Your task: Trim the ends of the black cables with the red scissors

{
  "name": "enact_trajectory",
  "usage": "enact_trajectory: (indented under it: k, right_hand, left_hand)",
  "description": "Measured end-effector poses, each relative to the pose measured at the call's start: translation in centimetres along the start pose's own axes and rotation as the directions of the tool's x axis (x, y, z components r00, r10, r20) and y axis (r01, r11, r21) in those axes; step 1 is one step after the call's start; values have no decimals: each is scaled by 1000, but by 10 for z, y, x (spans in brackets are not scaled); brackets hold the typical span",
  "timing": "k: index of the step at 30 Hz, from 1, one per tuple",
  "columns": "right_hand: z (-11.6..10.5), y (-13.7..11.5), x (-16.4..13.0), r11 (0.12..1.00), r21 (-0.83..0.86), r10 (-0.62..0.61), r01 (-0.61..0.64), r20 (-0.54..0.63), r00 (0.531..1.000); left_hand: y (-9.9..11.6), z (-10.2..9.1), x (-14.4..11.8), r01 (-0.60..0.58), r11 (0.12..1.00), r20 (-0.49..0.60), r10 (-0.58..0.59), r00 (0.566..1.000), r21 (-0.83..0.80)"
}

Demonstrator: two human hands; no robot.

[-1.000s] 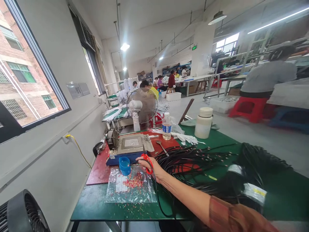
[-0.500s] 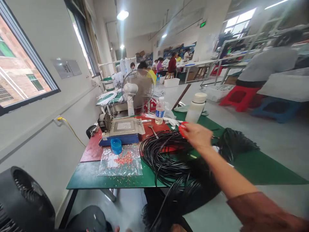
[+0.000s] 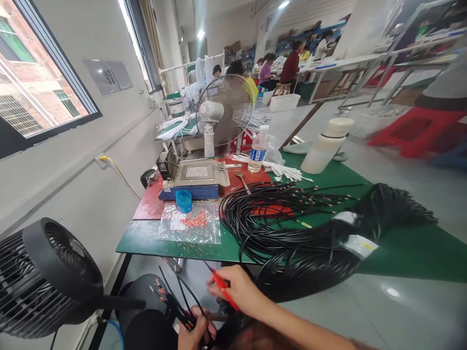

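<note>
My left hand (image 3: pixel 195 330), low over my lap, is closed around several black cables (image 3: pixel 178 304). Their free ends fan up and left, and small red and yellowish wire tips (image 3: pixel 157 289) show there. Just to the right, my right hand (image 3: pixel 239 289) grips a red-handled tool (image 3: pixel 221 284) with a thin dark tip pointing up and left; its exact kind is unclear. The two hands are apart. Behind them on the green table (image 3: pixel 404 253) lies a large coil of black cables (image 3: pixel 251 214), joined by a wrapped bundle (image 3: pixel 394 204) at the right.
Left of the coil, a plastic bag (image 3: pixel 211 233) bears red scraps, beside a blue cup (image 3: pixel 184 201) and a blue-based device (image 3: pixel 197 182). A drink bottle (image 3: pixel 257 154), white bottle (image 3: pixel 324 148) and white wires (image 3: pixel 288 171) stand or lie farther back. A black fan (image 3: pixel 62 272) is at lower left.
My right hand has come back from the far side of the table to my lap, with the red-handled tool. My left hand and its cables have come into view.
</note>
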State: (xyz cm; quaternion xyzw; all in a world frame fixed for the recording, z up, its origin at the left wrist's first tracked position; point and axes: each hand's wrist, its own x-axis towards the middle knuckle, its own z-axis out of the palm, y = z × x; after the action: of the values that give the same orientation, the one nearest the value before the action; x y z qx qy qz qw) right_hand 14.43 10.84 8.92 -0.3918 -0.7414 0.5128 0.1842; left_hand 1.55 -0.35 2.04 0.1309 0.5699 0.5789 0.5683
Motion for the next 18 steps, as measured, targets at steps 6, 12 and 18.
enact_trajectory:
  k: [6,12,18]
  right_hand:
    - [38,0,4,900,377,152,-221,204,967]
    - [27,21,-11,927,297,191,-228,149,970]
    - [42,36,-26,871,313,330,-379,199,923]
  left_hand:
    - [2,3,-6,3,998,33,-5,999,55]
    - [23,-5,7,19,983,-235,-63,970,-184]
    - [50,5,8,10,993,-237,-38,971,-118]
